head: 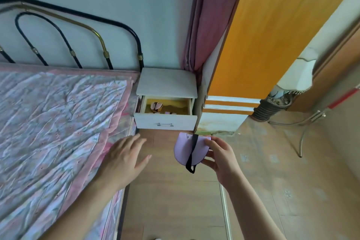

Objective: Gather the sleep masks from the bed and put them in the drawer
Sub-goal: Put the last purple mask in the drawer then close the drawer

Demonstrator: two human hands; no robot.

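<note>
Lilac fabric sleep mask (185, 151) with black elastic strap, folded, carried toward open white wooden bedside drawer (165, 122).
Right hand (220, 159) fingers pinch its edge, likely keeping it folded; left hand (122, 155) spread, empty, over pink quilted bed (58, 113) edge.

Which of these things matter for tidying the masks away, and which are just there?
Part of the job:
lilac sleep mask in the right hand
open drawer
bed
left hand, empty

Just there:
pink curtain
orange door
</note>
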